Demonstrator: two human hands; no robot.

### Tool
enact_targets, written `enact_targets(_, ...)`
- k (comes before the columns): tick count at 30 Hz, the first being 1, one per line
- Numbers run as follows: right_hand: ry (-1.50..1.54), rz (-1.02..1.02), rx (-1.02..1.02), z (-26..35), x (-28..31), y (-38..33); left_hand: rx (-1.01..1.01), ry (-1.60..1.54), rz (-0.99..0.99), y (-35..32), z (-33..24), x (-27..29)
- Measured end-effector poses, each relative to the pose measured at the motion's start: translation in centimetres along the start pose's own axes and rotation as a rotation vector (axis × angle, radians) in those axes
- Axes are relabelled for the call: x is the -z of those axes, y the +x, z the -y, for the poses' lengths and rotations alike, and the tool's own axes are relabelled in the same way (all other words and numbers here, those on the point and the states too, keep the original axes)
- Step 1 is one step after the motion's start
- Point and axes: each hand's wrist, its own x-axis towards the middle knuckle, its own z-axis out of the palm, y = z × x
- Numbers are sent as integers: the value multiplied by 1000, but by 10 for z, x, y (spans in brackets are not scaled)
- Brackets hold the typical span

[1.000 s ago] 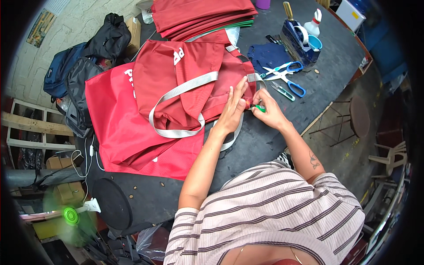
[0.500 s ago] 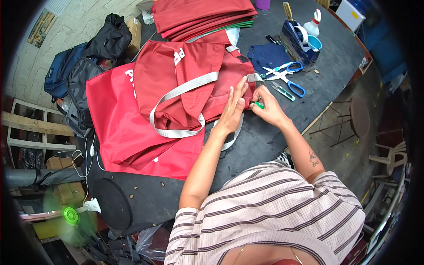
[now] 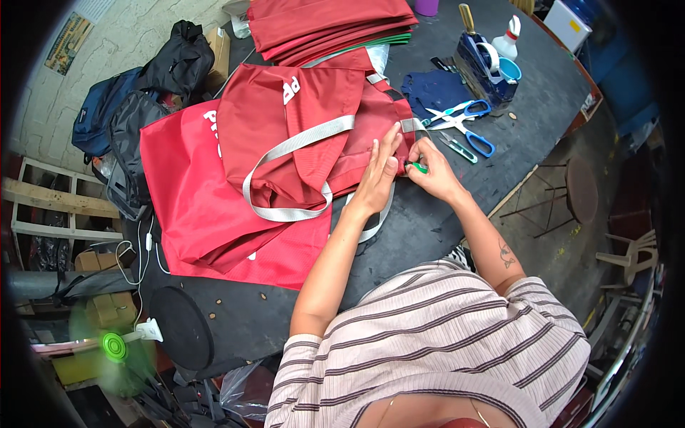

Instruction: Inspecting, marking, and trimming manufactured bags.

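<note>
A red fabric bag point(image 3: 250, 135) with grey webbing handles point(image 3: 285, 145) lies on the dark table. My left hand point(image 3: 375, 178) rests on its right end, fingers stretched out and held together, palm turned toward my right hand. Closed around a small green lighter point(image 3: 419, 167), my right hand point(image 3: 435, 175) is at the bag's right edge. The lighter's dark tip points at the red fabric beside my left hand; no flame can be made out. Another red fabric piece point(image 3: 178, 192) is spread underneath the bag.
Scissors point(image 3: 464, 121), a cutter knife point(image 3: 459, 147) and a navy cloth point(image 3: 432, 93) lie right of the bag. Beyond them stand a tape dispenser point(image 3: 485, 78) and a spray bottle point(image 3: 507, 41). Folded red fabric point(image 3: 328, 28) is stacked behind. A fan point(image 3: 115, 347) spins at lower left.
My right hand has shifted very slightly with the lighter at the bag's edge. My left hand stays in place on the fabric.
</note>
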Motion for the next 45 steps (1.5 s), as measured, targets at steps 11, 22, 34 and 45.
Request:
enact_targets(11,41,65,16,4,5,-6,8,32,10,0,0,2)
enact_targets(22,148,-39,-99,2,-4,-6,13,-29,-26,0,0,-2)
enact_targets(34,8,-117,-225,19,-17,-6,10,66,-311,12,-21,24)
enact_targets(45,16,-229,-238,-16,21,-23,122,-23,-172,-1,-39,38)
